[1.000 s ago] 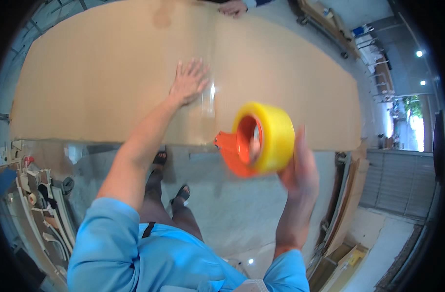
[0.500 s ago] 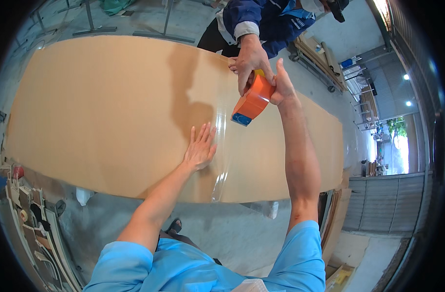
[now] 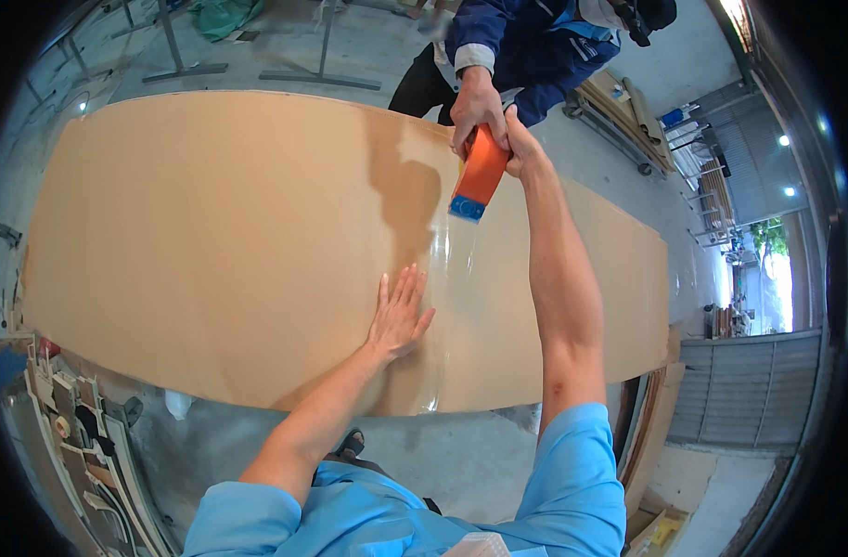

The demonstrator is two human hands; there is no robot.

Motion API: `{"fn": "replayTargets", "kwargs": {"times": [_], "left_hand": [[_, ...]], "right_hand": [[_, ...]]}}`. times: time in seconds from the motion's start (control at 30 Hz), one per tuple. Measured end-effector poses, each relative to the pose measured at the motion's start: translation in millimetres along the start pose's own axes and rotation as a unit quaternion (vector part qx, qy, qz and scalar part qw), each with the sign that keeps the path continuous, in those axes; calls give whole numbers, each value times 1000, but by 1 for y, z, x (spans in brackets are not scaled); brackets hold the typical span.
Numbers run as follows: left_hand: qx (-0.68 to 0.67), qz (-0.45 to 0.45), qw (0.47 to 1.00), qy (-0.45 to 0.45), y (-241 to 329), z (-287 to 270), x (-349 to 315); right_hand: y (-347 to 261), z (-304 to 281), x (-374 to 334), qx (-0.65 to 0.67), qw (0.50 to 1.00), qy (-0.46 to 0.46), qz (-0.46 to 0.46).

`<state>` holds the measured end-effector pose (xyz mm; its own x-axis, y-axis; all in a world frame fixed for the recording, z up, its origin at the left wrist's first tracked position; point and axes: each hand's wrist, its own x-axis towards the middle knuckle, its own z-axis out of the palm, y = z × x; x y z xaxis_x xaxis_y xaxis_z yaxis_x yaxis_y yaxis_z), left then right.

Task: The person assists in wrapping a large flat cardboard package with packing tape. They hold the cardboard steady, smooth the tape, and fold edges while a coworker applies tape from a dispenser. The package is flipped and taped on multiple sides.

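An orange tape dispenser [image 3: 482, 165] with a blue front end is held over the far side of a large sheet of brown cardboard [image 3: 220, 241]. My right hand [image 3: 526, 153] grips its right side, thumb raised, the other fingers mostly hidden behind it. From the far side a co-worker's hand [image 3: 477, 107] holds the dispenser's top end. Flat on the cardboard lies my left hand [image 3: 398, 316], fingers stretched out and holding nothing. Just right of it, a shiny strip of clear tape [image 3: 437, 325] runs from the near edge toward the dispenser.
The co-worker [image 3: 535, 56] in a dark blue jacket leans in at the far edge. Metal stands [image 3: 322, 65] are behind the cardboard. Boards and offcuts [image 3: 90, 436] lean at the lower left; a loaded cart [image 3: 619, 121] stands at the far right.
The dispenser has moved away from me and turned more upright, with my right hand and the co-worker's hand on it. My left hand stays flat on the cardboard. The view has shifted slightly.
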<state>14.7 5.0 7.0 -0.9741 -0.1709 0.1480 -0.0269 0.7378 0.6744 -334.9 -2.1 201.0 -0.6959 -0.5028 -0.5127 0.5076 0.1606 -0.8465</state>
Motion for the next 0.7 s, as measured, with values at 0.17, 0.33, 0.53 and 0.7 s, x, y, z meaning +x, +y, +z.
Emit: {"fn": "replayTargets", "kwargs": {"times": [0.17,0.33,0.53,0.7], "left_hand": [[-6,-7,1000,-9,2,1,1],[12,-11,1000,-18,3,-2,0],[45,-9,999,-22,8,-8,3],[139,-9,990,-27,5,3,0]], "right_hand": [[-21,4,51,-409,876,241,-79],[-4,-22,28,-446,788,286,-315],[184,-63,-147,-492,708,230,-452],[320,-61,-273,-541,767,119,-323]]}}
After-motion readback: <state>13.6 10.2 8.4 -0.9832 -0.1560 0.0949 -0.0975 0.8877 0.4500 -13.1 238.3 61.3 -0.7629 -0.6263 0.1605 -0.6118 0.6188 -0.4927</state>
